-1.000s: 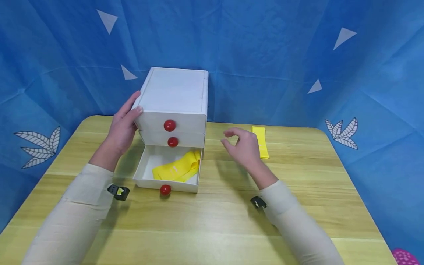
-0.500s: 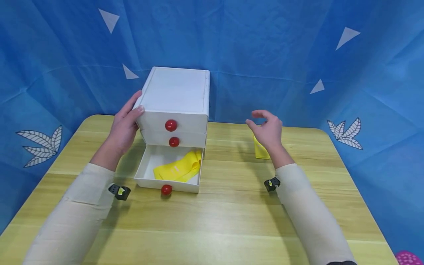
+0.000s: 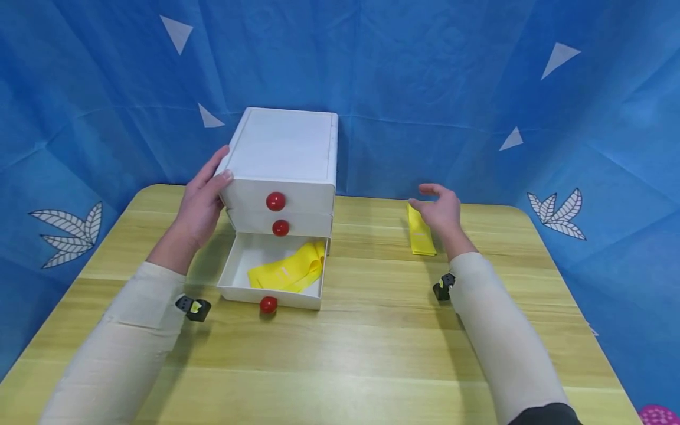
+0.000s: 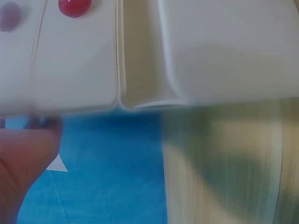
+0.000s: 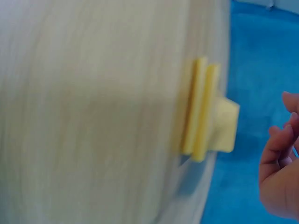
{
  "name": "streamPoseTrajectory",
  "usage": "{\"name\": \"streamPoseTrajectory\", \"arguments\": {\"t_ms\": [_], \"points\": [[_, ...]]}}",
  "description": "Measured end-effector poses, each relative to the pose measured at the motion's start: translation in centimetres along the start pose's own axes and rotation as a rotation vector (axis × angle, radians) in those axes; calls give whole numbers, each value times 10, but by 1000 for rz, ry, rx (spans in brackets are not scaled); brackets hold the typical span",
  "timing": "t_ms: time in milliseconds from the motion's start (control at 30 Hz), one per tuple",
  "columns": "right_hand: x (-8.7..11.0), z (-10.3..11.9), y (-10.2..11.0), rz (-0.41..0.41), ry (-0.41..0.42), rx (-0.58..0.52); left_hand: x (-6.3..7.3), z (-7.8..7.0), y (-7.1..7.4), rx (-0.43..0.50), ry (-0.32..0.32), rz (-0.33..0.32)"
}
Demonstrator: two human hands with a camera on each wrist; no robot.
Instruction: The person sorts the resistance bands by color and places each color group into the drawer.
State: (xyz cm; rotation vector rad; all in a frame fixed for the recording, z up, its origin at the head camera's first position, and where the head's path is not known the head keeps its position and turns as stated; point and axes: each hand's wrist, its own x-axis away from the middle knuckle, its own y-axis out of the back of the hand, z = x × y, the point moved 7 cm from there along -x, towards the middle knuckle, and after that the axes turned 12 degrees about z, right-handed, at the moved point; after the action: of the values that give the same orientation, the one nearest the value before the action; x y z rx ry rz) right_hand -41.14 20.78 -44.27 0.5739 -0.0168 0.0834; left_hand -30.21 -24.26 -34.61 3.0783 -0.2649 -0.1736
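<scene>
My left hand [image 3: 199, 206] holds the left side of a white drawer cabinet [image 3: 287, 144], thumb at the front upper corner and fingers along its side. Red round knobs mark its drawers. The bottom drawer [image 3: 228, 268] is pulled out, and a folded yellow fabric strip [image 3: 281, 273] lies in it. A second folded yellow strip [image 3: 421, 233] lies on the table to the right. Just above that strip's far end is my right hand [image 3: 445, 211], thumb and fingers apart. In the right wrist view a gap shows between the hand [image 5: 282, 172] and the layered strip [image 5: 201, 112].
Both the cabinet and the strips rest on a wooden table [image 3: 361, 342]. A blue curtain [image 3: 398, 88] with white shapes hangs right behind the table's back edge and along the sides. A pink patterned thing [image 3: 656, 415] shows at the lower right corner.
The right hand has moved right, away from the cabinet, to above the yellow strip on the table. My left hand stays on the cabinet, and the drawer has not moved.
</scene>
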Motion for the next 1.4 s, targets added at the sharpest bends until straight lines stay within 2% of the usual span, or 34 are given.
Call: {"name": "streamPoseTrajectory", "arguments": {"t_ms": [133, 300, 500, 700, 833, 1033, 1167, 1400], "points": [[-7, -16, -4, 59, -56, 28, 2, 0, 1, -3, 3, -1], [-12, -29, -7, 100, -78, 66, 3, 1, 0, -4, 5, 2], [-13, -36, -7, 110, -95, 138, 3, 2, -1, 4, 0, 7], [-13, -38, -6, 101, -105, 272, 1, 2, -1, 1, -5, 8], [-10, -37, -6, 100, -115, 316, 1, 3, -2, -1, 1, 8], [-3, -33, -2, 94, -85, 284, 0, 2, -2, -5, -2, 10], [7, -25, 4, 92, -49, 282, 0, 2, -2, -2, -4, 11], [29, -7, 16, 97, -33, 268, 1, 0, -2, -12, 3, 9]]}}
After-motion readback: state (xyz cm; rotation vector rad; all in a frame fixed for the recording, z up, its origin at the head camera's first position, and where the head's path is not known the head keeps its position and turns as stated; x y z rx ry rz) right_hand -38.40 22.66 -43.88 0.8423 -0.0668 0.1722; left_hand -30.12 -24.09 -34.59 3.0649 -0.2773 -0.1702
